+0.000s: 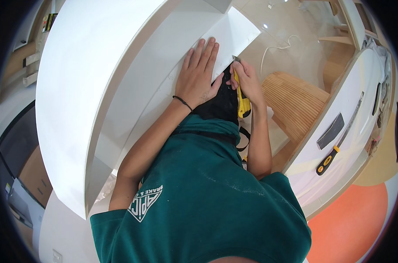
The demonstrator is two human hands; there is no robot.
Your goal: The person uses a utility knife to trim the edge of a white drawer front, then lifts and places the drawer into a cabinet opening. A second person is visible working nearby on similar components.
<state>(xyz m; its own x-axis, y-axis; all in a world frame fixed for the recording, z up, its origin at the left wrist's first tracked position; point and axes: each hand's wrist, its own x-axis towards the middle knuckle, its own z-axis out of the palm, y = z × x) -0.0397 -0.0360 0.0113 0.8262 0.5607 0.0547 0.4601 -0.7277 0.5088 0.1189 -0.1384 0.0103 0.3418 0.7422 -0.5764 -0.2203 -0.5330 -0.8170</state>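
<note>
My left hand [199, 72] lies flat on a white sheet [236, 33], its fingers stretched out toward the far side. Just right of it, my right hand [247, 79] is closed around a yellow and black utility knife [241, 94]. The knife's metal tip is at the right edge of the sheet, and its body slants down below my fingers. Whether the blade touches the sheet, I cannot tell. The sheet rests on a white ledge below a curved white panel [76, 87].
To the right, a white board [313, 164] bears a file with a yellow and black handle [327, 161] and a dark rectangular piece [330, 131]. A ribbed wooden piece [295, 103] stands below it. A white cord [269, 47] lies on the tiled floor.
</note>
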